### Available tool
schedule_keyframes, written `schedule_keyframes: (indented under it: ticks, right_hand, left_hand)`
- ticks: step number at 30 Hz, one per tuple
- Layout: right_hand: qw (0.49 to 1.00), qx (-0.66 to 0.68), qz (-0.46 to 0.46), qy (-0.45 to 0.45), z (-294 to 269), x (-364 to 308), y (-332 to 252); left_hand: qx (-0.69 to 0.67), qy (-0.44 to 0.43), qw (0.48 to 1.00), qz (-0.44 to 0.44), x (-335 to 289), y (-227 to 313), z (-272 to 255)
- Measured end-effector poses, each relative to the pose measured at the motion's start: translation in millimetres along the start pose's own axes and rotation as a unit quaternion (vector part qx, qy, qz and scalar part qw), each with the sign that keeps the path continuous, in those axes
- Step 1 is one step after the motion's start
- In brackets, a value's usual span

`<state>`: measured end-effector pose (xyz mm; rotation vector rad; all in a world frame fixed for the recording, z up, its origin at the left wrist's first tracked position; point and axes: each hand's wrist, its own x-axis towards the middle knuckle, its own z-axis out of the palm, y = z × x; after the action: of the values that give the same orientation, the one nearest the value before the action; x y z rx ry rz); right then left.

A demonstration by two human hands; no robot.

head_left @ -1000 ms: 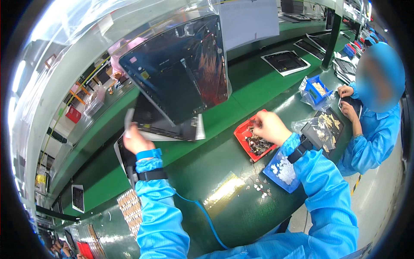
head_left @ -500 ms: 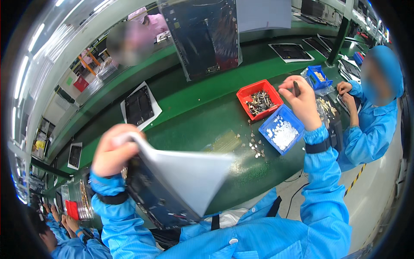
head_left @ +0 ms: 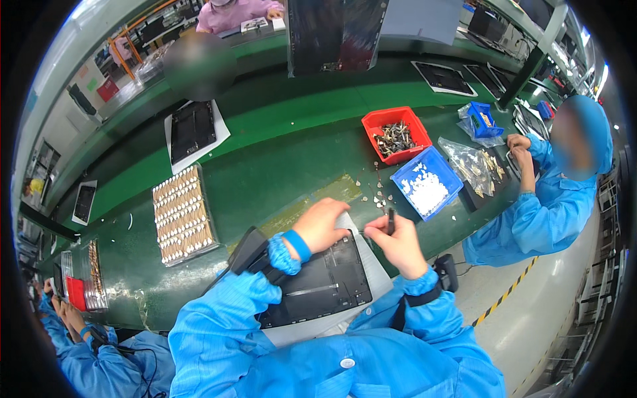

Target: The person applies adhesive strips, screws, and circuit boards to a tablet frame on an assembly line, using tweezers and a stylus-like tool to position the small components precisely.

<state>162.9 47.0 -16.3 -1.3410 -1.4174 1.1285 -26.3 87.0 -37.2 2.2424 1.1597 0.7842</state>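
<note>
1) Handling, as judged: dark panel best held steady by the left hand, while the right hand makes small, light movements, clear of the panel's face
2) Left fingers: laid over the far edge and white sheet; cannot tell whether clamped
3) Right fingers: closed on a black tool; anything at their tips too small to tell
4) Panel: thin, black, rectangular, pale strip across it; on the sheet, at the near edge of the green surface, before the blue smock
</note>
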Motion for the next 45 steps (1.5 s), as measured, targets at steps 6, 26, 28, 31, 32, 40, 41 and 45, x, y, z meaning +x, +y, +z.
schedule_keyframes:
  ticks: [6,26,28,31,32,40,41,45]
  right_hand:
    - [0.991,-0.131,-0.041,0.007,27.0,14.4,32.5]
    - [0.983,-0.129,-0.128,-0.002,23.5,26.5,11.0]
    - [0.969,-0.152,-0.193,-0.011,24.6,33.3,-5.7]
    - [0.996,-0.017,-0.078,-0.041,31.7,44.8,-0.7]
    - [0.996,-0.019,-0.076,-0.042,37.8,48.8,0.6]
    - [0.995,0.023,0.033,-0.091,62.1,63.7,20.4]
    - [0.996,0.044,0.013,-0.074,63.3,62.9,22.8]
    - [0.997,0.058,-0.02,-0.046,67.5,61.8,25.7]
  left_hand:
    - [0.111,0.006,0.992,-0.061,-51.1,-5.0,-45.5]
    - [0.163,0.01,0.986,-0.042,-76.6,-14.9,-48.3]
    - [0.161,0.002,0.986,-0.031,-71.7,-15.7,-44.8]
    - [0.171,-0.016,0.985,-0.021,-66.2,-16.5,-38.1]
    - [0.184,-0.025,0.982,-0.025,-66.1,-16.7,-36.2]
    - [0.164,-0.028,0.984,-0.055,-65.8,-16.1,-35.8]
    - [0.16,-0.025,0.985,-0.056,-65.5,-16.5,-35.9]
    - [0.148,-0.033,0.986,-0.064,-64.3,-16.8,-37.1]
